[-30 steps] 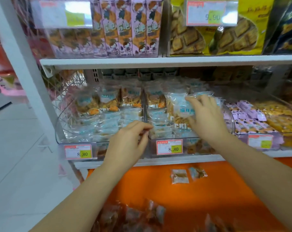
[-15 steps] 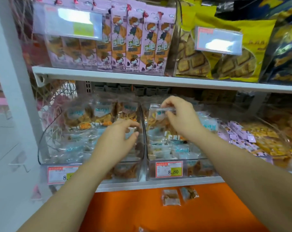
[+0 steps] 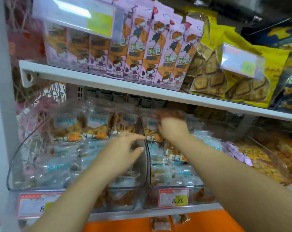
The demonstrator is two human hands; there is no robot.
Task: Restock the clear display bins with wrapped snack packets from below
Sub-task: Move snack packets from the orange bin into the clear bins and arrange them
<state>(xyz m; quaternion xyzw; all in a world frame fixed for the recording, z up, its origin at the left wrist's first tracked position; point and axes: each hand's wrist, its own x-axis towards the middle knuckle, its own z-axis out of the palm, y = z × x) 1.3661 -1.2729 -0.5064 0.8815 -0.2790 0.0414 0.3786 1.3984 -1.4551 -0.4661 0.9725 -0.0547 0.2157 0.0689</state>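
Step in hand: settling stock at the back of the right clear bin [image 3: 148,171]. Right hand [image 3: 172,126] is blurred among the upright snack packets [image 3: 168,174], so its grip cannot be told. Left hand [image 3: 123,148] is open, fingers straight, near the bin's left wall. Next move, probably: reach down for the loose packets [image 3: 160,223] on the orange ledge [image 3: 208,221].

Two hands [image 3: 123,151], four price tags [image 3: 173,197], two loose packets [image 3: 160,223] below
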